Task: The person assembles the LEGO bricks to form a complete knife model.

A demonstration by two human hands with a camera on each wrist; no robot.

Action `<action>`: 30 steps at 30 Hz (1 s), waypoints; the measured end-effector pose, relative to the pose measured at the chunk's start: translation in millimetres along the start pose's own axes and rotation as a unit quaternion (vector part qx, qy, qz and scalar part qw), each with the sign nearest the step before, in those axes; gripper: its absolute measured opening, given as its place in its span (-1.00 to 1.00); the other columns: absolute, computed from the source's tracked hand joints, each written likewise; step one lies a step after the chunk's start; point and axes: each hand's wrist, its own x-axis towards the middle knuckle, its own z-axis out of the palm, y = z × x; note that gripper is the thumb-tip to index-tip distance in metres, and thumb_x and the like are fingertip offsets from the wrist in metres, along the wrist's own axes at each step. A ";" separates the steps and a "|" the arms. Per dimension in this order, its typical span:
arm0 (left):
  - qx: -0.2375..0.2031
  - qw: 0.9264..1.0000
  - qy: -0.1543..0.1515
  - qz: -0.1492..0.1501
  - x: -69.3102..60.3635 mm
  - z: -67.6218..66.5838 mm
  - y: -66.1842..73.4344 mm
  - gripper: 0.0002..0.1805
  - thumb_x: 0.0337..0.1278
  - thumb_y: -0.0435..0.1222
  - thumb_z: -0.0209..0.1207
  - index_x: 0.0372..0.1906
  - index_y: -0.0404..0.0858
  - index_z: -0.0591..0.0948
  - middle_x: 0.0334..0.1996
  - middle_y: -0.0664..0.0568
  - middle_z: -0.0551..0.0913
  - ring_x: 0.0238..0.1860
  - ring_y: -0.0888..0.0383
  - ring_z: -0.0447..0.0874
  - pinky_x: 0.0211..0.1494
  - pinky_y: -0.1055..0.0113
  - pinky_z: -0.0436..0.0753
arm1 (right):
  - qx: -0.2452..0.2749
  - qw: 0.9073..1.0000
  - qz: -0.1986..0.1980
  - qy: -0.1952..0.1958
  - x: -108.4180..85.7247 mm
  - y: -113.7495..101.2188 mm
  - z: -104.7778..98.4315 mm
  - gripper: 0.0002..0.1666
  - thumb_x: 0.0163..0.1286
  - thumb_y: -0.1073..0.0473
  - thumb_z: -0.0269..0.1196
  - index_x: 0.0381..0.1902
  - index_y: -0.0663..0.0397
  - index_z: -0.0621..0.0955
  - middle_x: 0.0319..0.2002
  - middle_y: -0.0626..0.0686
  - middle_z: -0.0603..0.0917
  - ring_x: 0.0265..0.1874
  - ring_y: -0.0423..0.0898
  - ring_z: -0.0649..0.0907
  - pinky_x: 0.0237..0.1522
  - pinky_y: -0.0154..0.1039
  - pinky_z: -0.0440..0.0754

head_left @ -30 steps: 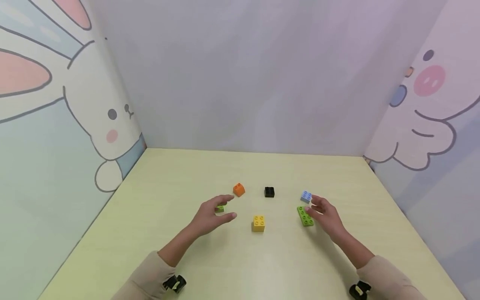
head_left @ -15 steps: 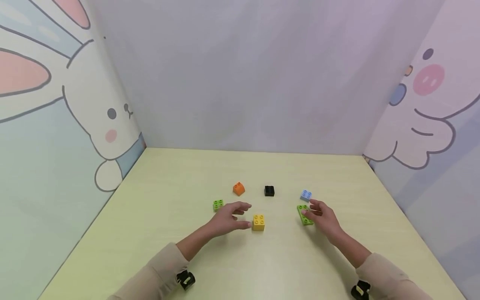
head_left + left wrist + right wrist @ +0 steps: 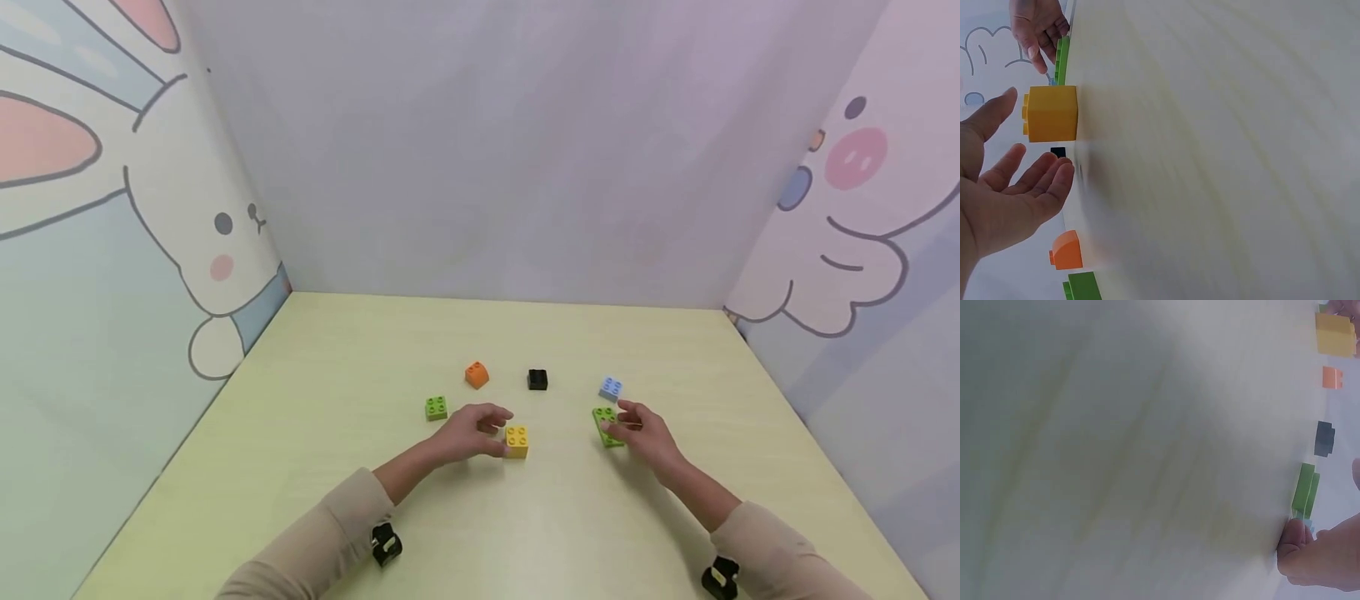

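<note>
In the head view my left hand point(image 3: 468, 433) is at the left side of the yellow brick point(image 3: 517, 442), its thumb and fingers spread apart. The left wrist view shows a gap between that hand and the yellow brick point(image 3: 1052, 114), so nothing is gripped. My right hand point(image 3: 651, 437) hovers at the long green brick point(image 3: 606, 425), fingers loosely bent and thumb over the brick's right part, partly hiding it. In the right wrist view the fingers point(image 3: 1294, 547) are low by the table near the green brick point(image 3: 1305, 490); whether they touch it I cannot tell.
Behind the hands lie an orange sloped brick point(image 3: 476, 374), a black brick point(image 3: 537, 380) and a light blue brick point(image 3: 611, 388). A small green brick point(image 3: 436, 407) sits left, beyond the left hand. Pale walls with cartoon animals border the wooden-look table point(image 3: 337, 350).
My left hand has moved right, from near the small green brick to the yellow brick. My right hand has shifted only slightly, staying at the long green brick. The bricks have not moved.
</note>
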 end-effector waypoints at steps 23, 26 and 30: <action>0.038 0.999 -0.001 -0.005 7.5 3.7 -0.6 -0.61 -0.06 -0.28 0.38 -0.06 -0.24 0.60 -0.21 0.09 0.57 -0.11 0.08 0.53 -0.02 0.22 0.51 | -0.126 0.992 -0.027 0.011 3.1 6.6 4.7 -0.13 -0.03 0.14 0.48 0.16 0.49 0.38 -0.20 0.22 0.53 -0.23 0.07 0.48 -0.22 -0.09 0.45; 0.041 0.999 -0.003 -0.006 7.7 3.2 -1.2 -0.62 -0.06 -0.28 0.37 -0.07 -0.24 0.60 -0.23 0.10 0.58 -0.13 0.10 0.52 -0.04 0.24 0.51 | -0.128 0.991 -0.022 0.011 4.6 7.3 5.4 -0.17 -0.02 0.19 0.48 0.14 0.50 0.40 -0.19 0.24 0.53 -0.24 0.07 0.48 -0.21 -0.08 0.45; 0.041 0.999 0.001 0.000 8.3 1.5 -2.8 -0.63 -0.06 -0.30 0.37 -0.07 -0.25 0.60 -0.24 0.09 0.58 -0.17 0.13 0.53 -0.06 0.25 0.52 | -0.128 0.992 -0.017 0.005 6.4 5.5 5.1 -0.25 0.01 0.24 0.45 0.11 0.50 0.42 -0.18 0.24 0.54 -0.23 0.06 0.48 -0.19 -0.07 0.45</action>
